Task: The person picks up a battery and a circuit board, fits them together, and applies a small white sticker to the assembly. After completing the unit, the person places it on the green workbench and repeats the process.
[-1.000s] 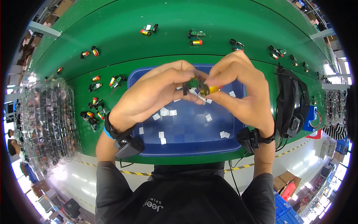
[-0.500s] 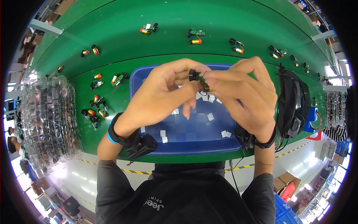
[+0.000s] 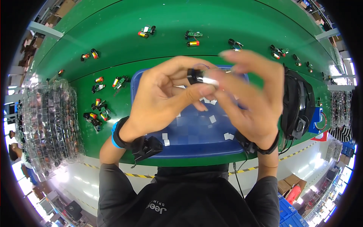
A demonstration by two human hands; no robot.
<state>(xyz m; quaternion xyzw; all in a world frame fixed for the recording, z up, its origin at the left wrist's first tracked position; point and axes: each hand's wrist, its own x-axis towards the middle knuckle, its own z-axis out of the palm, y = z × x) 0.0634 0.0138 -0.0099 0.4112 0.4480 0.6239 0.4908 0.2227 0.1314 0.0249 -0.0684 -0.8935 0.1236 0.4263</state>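
Electronics workshop: long green workbench (image 3: 227,19), scattered circuit boards (image 3: 195,34), stacked clear plastic trays (image 3: 49,125), yellow-black floor tape (image 3: 138,175).

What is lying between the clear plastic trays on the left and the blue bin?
The head view shows green circuit boards and red-yellow cylinders there, on the green table.

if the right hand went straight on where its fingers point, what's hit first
Probably the black piece in the left hand: the right hand, blurred, points left toward it and may already touch it; depth is unclear.
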